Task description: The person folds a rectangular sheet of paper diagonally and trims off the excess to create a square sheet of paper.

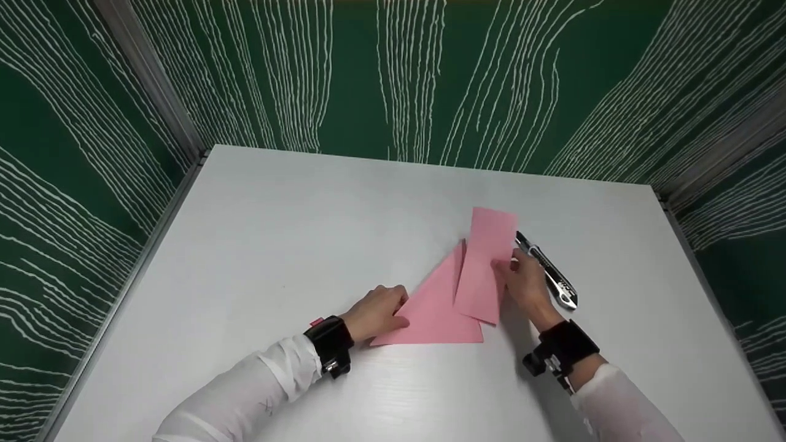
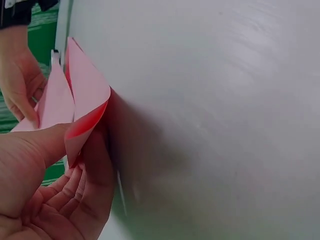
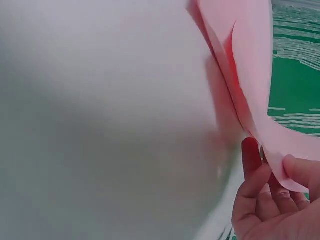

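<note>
A pink paper folded into a triangle (image 1: 433,307) lies low over the white table. My left hand (image 1: 377,312) pinches its left corner between thumb and fingers; in the left wrist view the folded layers (image 2: 87,95) gape apart there. On the right, my right hand (image 1: 525,282) holds the edge of a pink paper strip (image 1: 488,264), thumb on top. The strip overlaps the triangle's right side and stands slightly raised. In the right wrist view the strip (image 3: 252,60) curves up from the fingers. Whether strip and triangle are still joined, I cannot tell.
A black and silver utility knife (image 1: 556,276) lies on the white table (image 1: 295,215) just right of the right hand. Green walls (image 1: 350,80) with white wavy lines rise behind the table and on both sides.
</note>
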`<state>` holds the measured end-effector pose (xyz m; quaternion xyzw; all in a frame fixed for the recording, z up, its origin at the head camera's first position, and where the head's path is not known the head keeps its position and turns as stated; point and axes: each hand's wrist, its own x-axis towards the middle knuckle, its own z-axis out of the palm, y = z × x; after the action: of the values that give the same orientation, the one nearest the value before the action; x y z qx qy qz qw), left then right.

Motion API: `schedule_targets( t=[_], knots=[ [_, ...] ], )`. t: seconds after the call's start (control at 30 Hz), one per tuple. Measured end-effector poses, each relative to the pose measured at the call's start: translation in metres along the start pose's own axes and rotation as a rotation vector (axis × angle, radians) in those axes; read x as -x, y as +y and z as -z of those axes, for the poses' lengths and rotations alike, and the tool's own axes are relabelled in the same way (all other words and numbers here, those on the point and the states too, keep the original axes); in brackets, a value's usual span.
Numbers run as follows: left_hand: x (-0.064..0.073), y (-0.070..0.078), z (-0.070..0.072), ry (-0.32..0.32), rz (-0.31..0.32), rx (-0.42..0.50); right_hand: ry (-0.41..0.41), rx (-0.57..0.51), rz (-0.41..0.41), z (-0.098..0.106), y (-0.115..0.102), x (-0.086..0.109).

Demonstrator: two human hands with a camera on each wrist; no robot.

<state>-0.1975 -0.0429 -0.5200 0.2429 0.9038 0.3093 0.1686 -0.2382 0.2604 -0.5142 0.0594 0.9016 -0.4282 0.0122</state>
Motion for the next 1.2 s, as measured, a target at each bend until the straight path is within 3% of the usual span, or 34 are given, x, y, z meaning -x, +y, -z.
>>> schedule_targets(
  t=[0.2, 0.33, 0.47, 0.57, 0.8, 0.9, 1.0, 1.2],
  knots=[
    [0.001, -0.007, 0.006, 0.033, 0.023, 0.009, -0.005, 0.151, 0.071, 0.027, -0.001, -0.013],
    [0.001, -0.011, 0.010, 0.061, 0.029, 0.021, -0.071, 0.219, 0.065, 0.039, 0.000, -0.021],
    [0.002, -0.013, 0.012, 0.091, 0.022, -0.025, -0.133, 0.250, 0.075, 0.039, 0.004, -0.026],
    [0.002, -0.014, 0.014, 0.112, -0.007, -0.116, -0.122, 0.284, 0.148, 0.034, 0.010, -0.029],
    [0.002, -0.022, 0.013, 0.197, -0.101, -0.358, 0.053, 0.445, 0.390, 0.021, 0.018, -0.025],
    [0.001, -0.023, 0.012, 0.222, -0.122, -0.476, 0.102, 0.471, 0.444, 0.017, 0.018, -0.022],
    [-0.002, -0.021, 0.011, 0.206, -0.111, -0.529, 0.104, 0.487, 0.456, 0.014, 0.017, -0.021],
    [-0.004, -0.016, 0.015, 0.097, -0.025, -0.515, 0.037, 0.482, 0.410, 0.011, 0.018, -0.019]
  ],
)
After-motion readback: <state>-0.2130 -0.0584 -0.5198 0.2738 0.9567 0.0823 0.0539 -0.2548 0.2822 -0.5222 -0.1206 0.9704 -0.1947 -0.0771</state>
